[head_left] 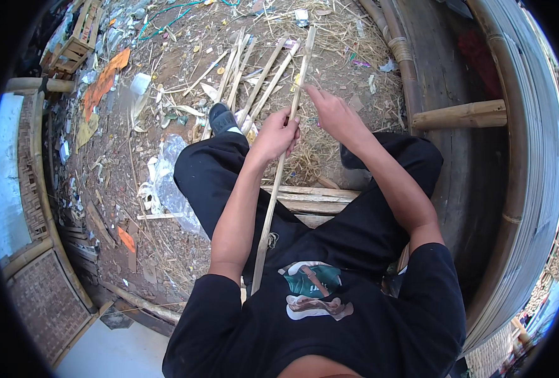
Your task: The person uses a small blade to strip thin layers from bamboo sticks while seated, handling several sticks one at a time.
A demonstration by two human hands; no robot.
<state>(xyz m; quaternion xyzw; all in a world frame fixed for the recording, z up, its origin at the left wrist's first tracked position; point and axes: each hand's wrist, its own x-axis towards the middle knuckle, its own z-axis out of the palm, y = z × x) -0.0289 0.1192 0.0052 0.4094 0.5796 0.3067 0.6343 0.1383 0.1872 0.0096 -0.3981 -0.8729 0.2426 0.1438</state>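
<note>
A long, narrow wooden strip [276, 189], apparently split bamboo, slants from near my waist up past both hands. My left hand [276, 135] is closed around it at about mid-length, the thumb lying along the strip. My right hand [336, 116] is just to the right of the strip, higher up. Its forefinger stretches out to the strip's edge, touching or very close to it. The lower fingers of that hand are partly hidden, and I see nothing held in them. Beyond my hands, several similar strips [264, 75] lie on the ground by my shoe.
A low slatted wooden bench [311, 200] shows between my legs. To the right stands a bamboo frame [462, 116] with a crosspiece. Crumpled clear plastic [169, 183], an orange scrap [103, 82] and straw litter the dirt floor. A wooden crate [78, 39] stands at the far left.
</note>
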